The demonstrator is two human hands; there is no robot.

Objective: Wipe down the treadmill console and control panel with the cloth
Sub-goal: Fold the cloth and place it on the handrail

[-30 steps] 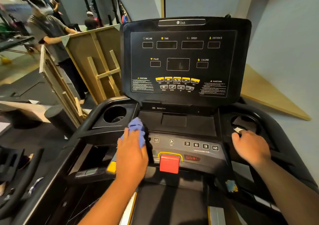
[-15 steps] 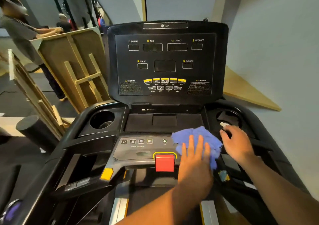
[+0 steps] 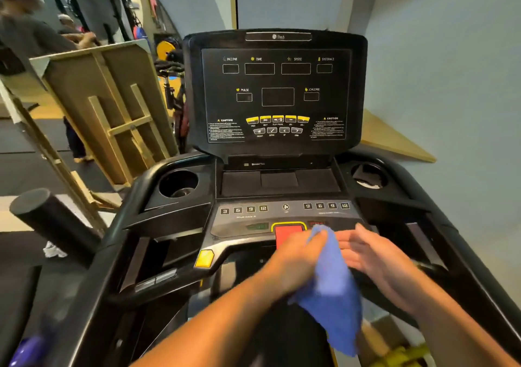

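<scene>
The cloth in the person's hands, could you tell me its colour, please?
The cloth is plain blue, seen in the head view.

Left hand [image 3: 293, 259] grips a hanging blue cloth [image 3: 331, 287] before the black treadmill control panel [image 3: 284, 214]; right hand [image 3: 372, 254] flat beside it.

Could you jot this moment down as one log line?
left hand: holds blue cloth | right hand: open beside it | control panel: uncovered

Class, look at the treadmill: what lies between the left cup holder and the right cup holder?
In the head view, a flat black recessed tray spans the stretch between the left cup holder and the right cup holder, just below the upright console. Nothing rests on it.
</scene>
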